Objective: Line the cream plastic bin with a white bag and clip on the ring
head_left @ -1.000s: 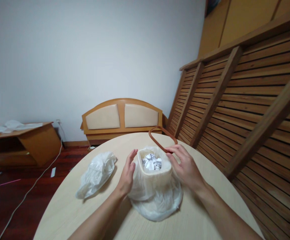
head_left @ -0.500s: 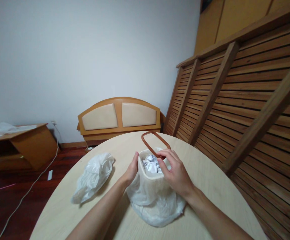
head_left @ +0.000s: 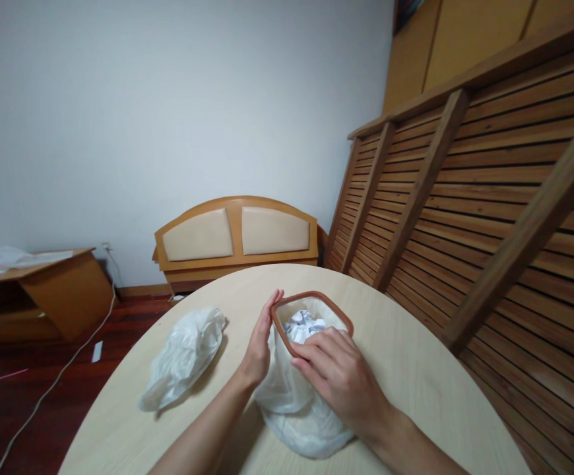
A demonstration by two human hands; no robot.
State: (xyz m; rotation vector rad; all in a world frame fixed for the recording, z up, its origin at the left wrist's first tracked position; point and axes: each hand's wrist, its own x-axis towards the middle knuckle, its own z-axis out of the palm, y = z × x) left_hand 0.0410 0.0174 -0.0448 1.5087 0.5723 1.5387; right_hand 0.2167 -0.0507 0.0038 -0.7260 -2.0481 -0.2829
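Observation:
A small trash bin (head_left: 287, 369), lined with a translucent white plastic bag (head_left: 307, 435), stands on the table in front of me. Crumpled white paper (head_left: 304, 323) lies inside it. Around the bin's top sits a brown rim ring (head_left: 334, 305). My right hand (head_left: 339, 369) grips the near part of this ring, fingers over the inside edge and thumb outside. Flat along the bin's left side, fingers stretched out, my left hand (head_left: 263, 340) touches it near the rim. The bag's lower part hangs loosely around the bin and spreads onto the table.
A bunched white plastic bag (head_left: 185, 356) lies left on the round pale table (head_left: 415, 369). Beyond the table stands a headboard with cream panels (head_left: 237, 231). Wooden slats (head_left: 415, 224) lean at the right. A low desk (head_left: 69, 290) and a white cable (head_left: 54, 389) are at the left.
The brown ring, earlier held tilted above the bin's far side, has come down onto the bin's top. My right hand has moved nearer to me with it. My left hand stays at the bin's side.

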